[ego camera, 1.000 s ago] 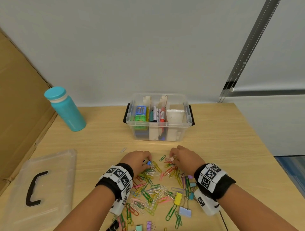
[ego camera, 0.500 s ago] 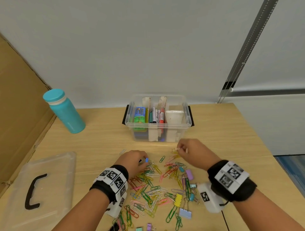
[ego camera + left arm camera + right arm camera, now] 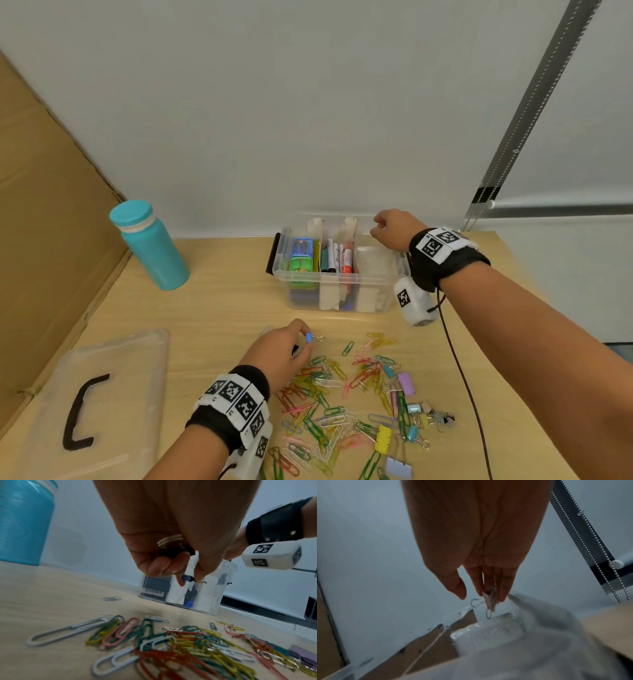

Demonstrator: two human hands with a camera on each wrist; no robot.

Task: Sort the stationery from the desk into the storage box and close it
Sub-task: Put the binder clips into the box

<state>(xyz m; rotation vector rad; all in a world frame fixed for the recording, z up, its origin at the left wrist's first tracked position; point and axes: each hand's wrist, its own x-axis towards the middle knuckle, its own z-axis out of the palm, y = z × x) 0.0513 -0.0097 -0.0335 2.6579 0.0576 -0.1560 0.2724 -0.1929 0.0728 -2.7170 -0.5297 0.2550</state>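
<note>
Right hand (image 3: 394, 228) now over storage box (image 3: 337, 291), pinching binder clip (image 3: 490, 600); left hand (image 3: 279, 356) pinching blue clip (image 3: 309, 337).

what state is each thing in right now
clear plastic storage box: open, lid off
clear lid with black handle: flat on desk, left of the clips
teal water bottle: upright, capped
left hand: pinching small blue binder clip
right hand: over box, pale binder clip at fingertips
</note>
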